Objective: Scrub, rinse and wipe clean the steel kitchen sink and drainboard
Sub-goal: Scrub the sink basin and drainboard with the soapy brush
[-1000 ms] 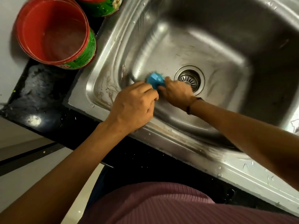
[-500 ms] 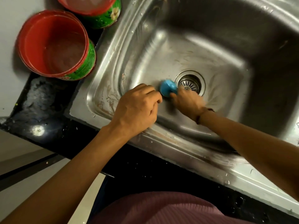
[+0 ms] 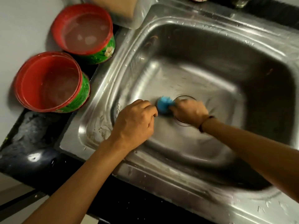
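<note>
Since the earlier frame, the right hand [image 3: 190, 111] is carrying the blue scrubber [image 3: 165, 103] further along the basin floor, so that the hand is now covering most of the drain [image 3: 186, 97], of which only the rim is showing. That hand's grip is closing tight around the scrubber, fingers curled over its near side, pressing it down on the steel; motion blur is hiding the fingertips. A dark band is sitting on the wrist just behind the grip.

Just beside the grip, on the side away from the drain, the left hand [image 3: 135, 122] is resting at the basin's inner slope with its fingers curled under; whether it is holding anything I cannot tell. Its knuckles are nearly touching the scrubber.

Around both hands the steel sink [image 3: 210, 65] is looking wet, with streaks on the near wall and droplets along the rim.

Well away from the grip, past the sink's edge on the black worktop [image 3: 37, 159], two red tubs with green sides are standing side by side, the nearer tub [image 3: 50, 81] and the farther tub [image 3: 82, 29].
</note>
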Available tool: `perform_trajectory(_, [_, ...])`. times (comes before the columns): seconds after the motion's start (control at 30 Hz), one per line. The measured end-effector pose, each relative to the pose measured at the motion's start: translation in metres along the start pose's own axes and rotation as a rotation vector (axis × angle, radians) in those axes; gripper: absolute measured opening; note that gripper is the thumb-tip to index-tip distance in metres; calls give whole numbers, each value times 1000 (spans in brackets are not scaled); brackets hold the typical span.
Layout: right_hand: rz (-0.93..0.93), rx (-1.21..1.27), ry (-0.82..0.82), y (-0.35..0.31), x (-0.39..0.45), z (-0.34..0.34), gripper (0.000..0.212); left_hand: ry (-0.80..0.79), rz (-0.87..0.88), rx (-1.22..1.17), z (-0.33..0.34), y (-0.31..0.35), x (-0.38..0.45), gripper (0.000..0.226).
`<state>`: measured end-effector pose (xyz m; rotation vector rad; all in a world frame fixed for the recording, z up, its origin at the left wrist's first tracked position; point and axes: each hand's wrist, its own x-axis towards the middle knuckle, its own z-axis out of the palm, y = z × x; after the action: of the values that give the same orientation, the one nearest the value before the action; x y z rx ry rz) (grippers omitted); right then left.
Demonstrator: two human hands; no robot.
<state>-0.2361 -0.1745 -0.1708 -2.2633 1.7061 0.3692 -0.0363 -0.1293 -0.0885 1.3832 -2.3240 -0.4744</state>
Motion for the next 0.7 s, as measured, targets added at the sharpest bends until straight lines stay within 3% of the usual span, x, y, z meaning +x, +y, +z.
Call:
perform_trajectory(0.07, [216,105,99,25,27,-12,42,-1,-3,13,2,-3,3,32])
perform_trajectory(0.13, [298,232,106,22,31,-13,41,9,-21,16,3,-6,4,32])
perform_trajectory(0.2, [204,278,49,-3,13,-1,42,25,-47,5,4,-8,7,32])
perform_trajectory(0.33, [-140,81,-155,-40,-29,12,40,2,-49,27,3,-7,15,34])
perform_trajectory(0.4, [-117,5,-103,-21,-16,9,38,2,-36,43,3,-6,16,34])
perform_trajectory(0.6, [348,159,48,52,23,-22,39,31,-36,8,3,-9,23,32])
perform_trajectory(0.7, [183,246,49,3,11,-1,38,43,-56,3,2,-6,31,32])
